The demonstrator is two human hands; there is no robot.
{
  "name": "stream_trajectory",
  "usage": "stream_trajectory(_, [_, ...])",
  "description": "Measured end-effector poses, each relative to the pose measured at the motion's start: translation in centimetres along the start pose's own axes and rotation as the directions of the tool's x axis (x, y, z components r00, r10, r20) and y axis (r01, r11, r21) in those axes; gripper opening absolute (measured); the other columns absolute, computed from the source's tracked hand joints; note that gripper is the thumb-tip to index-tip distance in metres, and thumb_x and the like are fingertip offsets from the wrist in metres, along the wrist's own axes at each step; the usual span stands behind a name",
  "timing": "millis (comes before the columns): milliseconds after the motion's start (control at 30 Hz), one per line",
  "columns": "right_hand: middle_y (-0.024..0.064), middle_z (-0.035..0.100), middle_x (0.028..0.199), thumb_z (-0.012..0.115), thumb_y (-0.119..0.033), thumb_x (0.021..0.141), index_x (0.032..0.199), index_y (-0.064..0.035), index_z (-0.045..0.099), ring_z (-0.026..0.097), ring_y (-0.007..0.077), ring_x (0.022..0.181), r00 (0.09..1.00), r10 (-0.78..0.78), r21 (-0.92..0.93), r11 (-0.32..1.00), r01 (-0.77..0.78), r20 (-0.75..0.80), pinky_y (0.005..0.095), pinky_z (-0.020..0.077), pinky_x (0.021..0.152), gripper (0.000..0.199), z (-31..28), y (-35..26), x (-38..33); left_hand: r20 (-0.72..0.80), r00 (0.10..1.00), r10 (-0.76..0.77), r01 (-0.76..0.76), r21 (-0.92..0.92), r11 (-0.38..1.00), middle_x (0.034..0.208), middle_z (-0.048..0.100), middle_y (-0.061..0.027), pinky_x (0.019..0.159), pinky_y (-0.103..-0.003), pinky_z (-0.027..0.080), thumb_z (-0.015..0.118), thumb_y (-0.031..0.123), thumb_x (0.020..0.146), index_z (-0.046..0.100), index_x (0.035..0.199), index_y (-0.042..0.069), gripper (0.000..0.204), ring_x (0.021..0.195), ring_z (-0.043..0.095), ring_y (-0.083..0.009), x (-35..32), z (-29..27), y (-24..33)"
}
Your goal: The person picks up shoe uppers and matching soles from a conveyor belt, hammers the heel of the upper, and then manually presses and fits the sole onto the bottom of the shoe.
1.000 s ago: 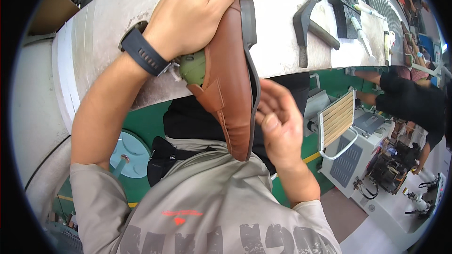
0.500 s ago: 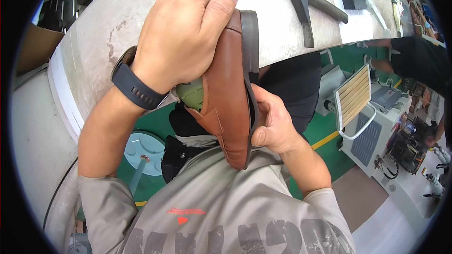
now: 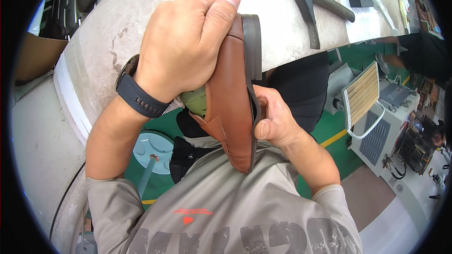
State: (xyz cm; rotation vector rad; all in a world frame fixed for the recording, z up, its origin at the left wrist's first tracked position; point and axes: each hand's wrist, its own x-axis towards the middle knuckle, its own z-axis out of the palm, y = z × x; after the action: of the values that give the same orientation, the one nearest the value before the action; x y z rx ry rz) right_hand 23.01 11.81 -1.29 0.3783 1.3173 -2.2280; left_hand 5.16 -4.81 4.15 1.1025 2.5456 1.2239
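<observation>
In the head view we gripped a brown leather shoe [image 3: 233,99] at the picture's centre, its toe pressed against our chest. Our left hand [image 3: 186,49], at eleven o'clock from it, clamped over the upper; our right hand [image 3: 273,120], at four o'clock, closed against its dark sole. A grey hammer [image 3: 313,0] lay on the workbench [image 3: 117,28] at one o'clock.

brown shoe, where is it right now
In the head view the brown shoe is centre frame, gripped between the left hand and right hand, heel against the workbench edge.
</observation>
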Motion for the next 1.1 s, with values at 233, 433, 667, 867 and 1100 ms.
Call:
stream_trajectory(233, [0.0090,0.070,0.121,0.090,-0.078,0.059,0.133,0.0090,0.058,0.067,0.0136,0.110,0.999,0.032,0.010,0.999,-0.032,-0.021,0.0304,0.0566,0.094,0.119,-0.6,1.0,0.6,-0.043,0.998,-0.056,0.054,-0.044,0.998,0.065,0.058,-0.0163,0.052,-0.048,0.045,0.057,0.024,0.106,0.069,0.084,0.003,0.032,0.059,0.059,-0.0396,0.2,0.2,0.3])
stream_trajectory(433, [0.0107,0.070,0.123,0.091,-0.074,0.062,0.135,0.0087,0.057,0.069,0.0168,0.111,0.999,0.049,0.160,0.986,-0.047,-0.010,0.0328,0.0590,0.094,0.116,1.2,-1.2,0.8,-0.054,0.988,-0.142,0.139,-0.057,0.989,0.063,0.057,-0.0128,0.057,-0.036,0.044,0.051,0.030,0.112,0.063,0.079,-0.001,0.047,0.056,0.051,-0.0238,-0.1,0.5,0.1])
stream_trajectory(667, [0.0096,0.072,0.106,0.082,-0.056,0.086,0.115,0.0069,0.066,0.068,0.0134,0.095,0.993,0.014,0.250,0.968,0.017,-0.120,0.0281,0.0566,0.082,0.071,2.4,-0.9,0.6,-0.113,0.984,-0.140,0.138,-0.031,0.990,0.062,0.057,-0.0199,0.052,-0.043,0.043,0.055,0.029,0.109,0.063,0.077,0.000,0.044,0.054,0.055,-0.0383,-0.3,0.8,0.1])
stream_trajectory(867, [0.0177,0.061,0.141,0.073,-0.069,0.088,0.150,0.0037,0.044,0.063,0.0254,0.125,0.993,0.080,0.167,0.984,-0.064,-0.091,0.0412,0.0538,0.106,0.099,2.5,-2.9,0.5,-0.130,0.986,-0.102,0.109,0.050,0.993,0.061,0.057,-0.0188,0.052,-0.046,0.043,0.057,0.027,0.106,0.063,0.076,0.001,0.041,0.056,0.057,-0.0409,-0.2,1.1,0.3])
stream_trajectory(1100, [0.0137,0.072,0.110,0.065,-0.071,0.093,0.125,0.0090,0.064,0.068,0.0156,0.099,0.985,-0.067,0.088,0.993,0.081,-0.157,0.0302,0.0545,0.088,0.086,3.7,-0.3,-1.0,0.027,0.999,-0.033,0.030,0.113,0.993,0.061,0.060,-0.0194,0.055,-0.050,0.047,0.058,0.034,0.105,0.064,0.072,0.002,0.046,0.060,0.061,-0.0430,-1.8,1.4,1.4])
